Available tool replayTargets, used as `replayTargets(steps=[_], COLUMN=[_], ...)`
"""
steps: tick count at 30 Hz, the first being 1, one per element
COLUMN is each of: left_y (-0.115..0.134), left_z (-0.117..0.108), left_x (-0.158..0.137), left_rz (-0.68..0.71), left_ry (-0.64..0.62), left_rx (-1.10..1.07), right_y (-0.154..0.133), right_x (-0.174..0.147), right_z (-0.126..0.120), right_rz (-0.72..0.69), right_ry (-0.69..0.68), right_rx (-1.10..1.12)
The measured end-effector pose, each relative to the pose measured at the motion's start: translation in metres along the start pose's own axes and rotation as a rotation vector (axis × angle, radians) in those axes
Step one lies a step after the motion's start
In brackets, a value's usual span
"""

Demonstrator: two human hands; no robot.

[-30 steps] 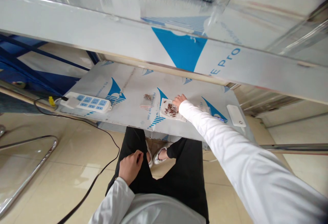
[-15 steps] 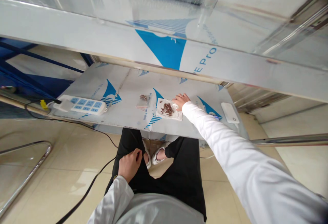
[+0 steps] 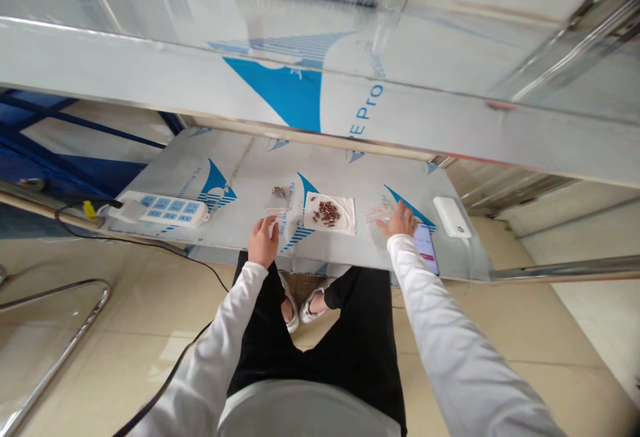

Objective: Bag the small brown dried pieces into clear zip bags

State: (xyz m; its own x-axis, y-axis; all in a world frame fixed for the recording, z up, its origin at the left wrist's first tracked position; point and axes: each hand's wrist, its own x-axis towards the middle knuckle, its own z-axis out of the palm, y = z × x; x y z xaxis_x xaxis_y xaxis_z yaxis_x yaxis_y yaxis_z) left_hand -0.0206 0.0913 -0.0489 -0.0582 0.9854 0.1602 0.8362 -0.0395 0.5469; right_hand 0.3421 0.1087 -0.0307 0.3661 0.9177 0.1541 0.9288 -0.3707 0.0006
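Observation:
My left hand (image 3: 263, 240) is at the front edge of the bench, fingers loosely bent and apart with nothing visible in them. Just beyond its fingertips lies a clear plastic bag (image 3: 277, 209) with a few small brown pieces (image 3: 279, 192) inside. A square white tray (image 3: 349, 227) in the middle bears a heap of small, shiny brown pieces (image 3: 327, 212), too small to name surely. To the right of it, my right hand (image 3: 400, 220) reaches over clear empty-looking plastic bags (image 3: 379, 214), fingers spread and touching them. Whether it pinches one is unclear.
A phone (image 3: 427, 250) with a lit screen lies beside my right hand, and a white power bank (image 3: 452, 217) farther right. On the left is a power strip (image 3: 173, 210) with a black cable (image 3: 145, 240). An upper shelf (image 3: 175, 77) overhangs the bench (image 3: 240, 190).
My right hand has moved right, from the edge of the white tray to the clear bags. My left hand has risen from my thigh to the bench edge by the filled bag.

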Motion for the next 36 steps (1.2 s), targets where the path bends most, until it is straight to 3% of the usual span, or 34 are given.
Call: replayTargets(steps=[3, 5, 11, 18, 25, 28, 30, 34, 36], left_y=[-0.001, -0.006, -0.025, -0.017, -0.009, -0.003, 0.005, 0.038, 0.058], left_z=[0.014, 0.019, 0.013, -0.001, -0.015, -0.03, -0.038, -0.044, -0.044], left_x=[0.045, 0.056, 0.043, 0.037, 0.044, 0.039, 0.027, -0.017, -0.039], left_rz=[0.065, 0.09, 0.083, 0.032, -0.134, -0.24, -0.289, -0.3, -0.329], left_ry=[-0.041, -0.085, -0.11, -0.08, -0.04, 0.019, 0.055, 0.069, 0.065], left_rx=[0.061, 0.104, 0.209, 0.21, 0.027, -0.124, -0.248, -0.517, -0.848], right_y=[-0.016, -0.026, -0.034, -0.036, -0.044, -0.064, -0.087, -0.145, -0.166], right_x=[-0.012, -0.017, -0.02, -0.02, -0.031, -0.057, -0.082, -0.126, -0.139], right_z=[0.023, 0.035, 0.051, 0.041, 0.011, -0.015, -0.036, -0.075, -0.086], right_rz=[-0.078, -0.11, -0.112, -0.046, 0.029, 0.03, -0.053, -0.223, -0.223], right_ry=[-0.079, -0.137, -0.142, -0.091, 0.033, 0.155, 0.205, 0.039, -0.065], right_rx=[-0.025, -0.022, 0.006, 0.044, 0.211, 0.431, 0.684, 1.195, 1.312])
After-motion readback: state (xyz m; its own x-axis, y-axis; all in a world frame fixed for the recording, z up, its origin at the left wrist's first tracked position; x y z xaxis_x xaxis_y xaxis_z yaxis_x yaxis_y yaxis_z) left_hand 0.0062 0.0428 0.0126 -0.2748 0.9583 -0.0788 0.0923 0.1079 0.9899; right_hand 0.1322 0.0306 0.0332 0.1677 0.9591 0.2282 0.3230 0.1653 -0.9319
